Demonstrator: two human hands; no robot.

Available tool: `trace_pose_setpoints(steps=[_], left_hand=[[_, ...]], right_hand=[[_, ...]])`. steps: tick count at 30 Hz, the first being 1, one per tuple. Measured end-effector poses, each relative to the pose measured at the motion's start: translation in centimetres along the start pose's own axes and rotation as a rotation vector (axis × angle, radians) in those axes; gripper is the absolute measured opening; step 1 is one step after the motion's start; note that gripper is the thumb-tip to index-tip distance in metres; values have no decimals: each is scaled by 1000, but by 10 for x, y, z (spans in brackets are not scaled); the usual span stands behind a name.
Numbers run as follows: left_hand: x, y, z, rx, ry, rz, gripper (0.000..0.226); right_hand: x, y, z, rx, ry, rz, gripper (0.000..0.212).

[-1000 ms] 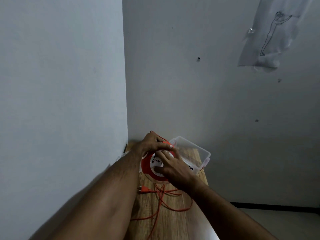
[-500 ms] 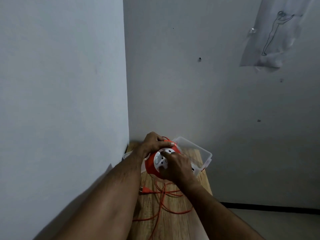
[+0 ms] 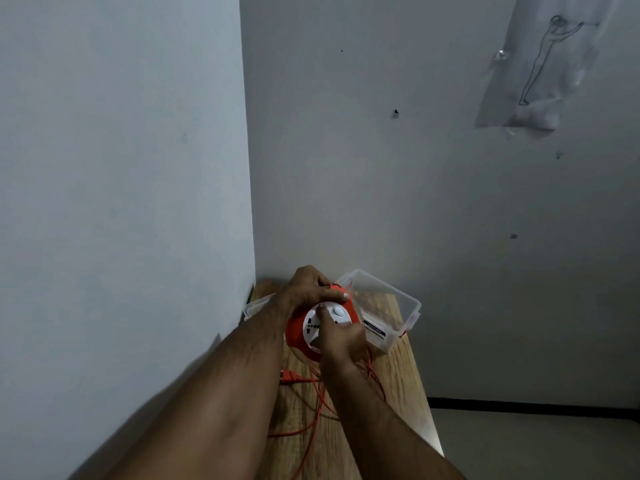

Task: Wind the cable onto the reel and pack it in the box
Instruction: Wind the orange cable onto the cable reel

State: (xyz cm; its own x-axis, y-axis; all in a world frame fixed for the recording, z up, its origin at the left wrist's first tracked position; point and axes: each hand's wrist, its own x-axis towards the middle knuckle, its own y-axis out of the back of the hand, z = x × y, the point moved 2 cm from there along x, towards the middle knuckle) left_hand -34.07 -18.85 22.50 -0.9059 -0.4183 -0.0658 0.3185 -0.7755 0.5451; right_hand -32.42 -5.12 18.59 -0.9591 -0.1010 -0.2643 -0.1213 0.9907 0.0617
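Box [image 3: 398, 299] at 1 o'clock: mouth open, unobstructed.
Walls: block 9 and 12 o'clock.
Cable [image 3: 320, 403] at 6 o'clock: loose on table [image 3: 398, 382].

1. Two bare forearms come up from the bottom edge, no sleeves on either in view.
2. The bare left hand [image 3: 304, 289] shows no glove, no ring that can be made out, and no watch or band at the wrist.
3. The bare right hand [image 3: 343, 341] is just as plain: no glove, nothing on the wrist.
4. Fine hair shows along both forearms, clearest on the left one.
5. A short fingernail shows on the left thumb; other nails are too blurred to tell.
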Motion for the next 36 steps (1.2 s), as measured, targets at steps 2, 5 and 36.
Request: trace_pose_setpoints(steps=[2, 5, 36], left_hand=[[-2, 1, -1, 6, 11, 4, 44], [-3, 7, -2, -15, 26, 59, 37], [-6, 1, 1, -32, 40, 23, 27]], right_hand=[[-1, 1, -3, -40, 61, -16, 46], [-6, 12, -15, -383, 668, -49, 18], [26, 33, -23, -1199, 1267, -470, 61]])
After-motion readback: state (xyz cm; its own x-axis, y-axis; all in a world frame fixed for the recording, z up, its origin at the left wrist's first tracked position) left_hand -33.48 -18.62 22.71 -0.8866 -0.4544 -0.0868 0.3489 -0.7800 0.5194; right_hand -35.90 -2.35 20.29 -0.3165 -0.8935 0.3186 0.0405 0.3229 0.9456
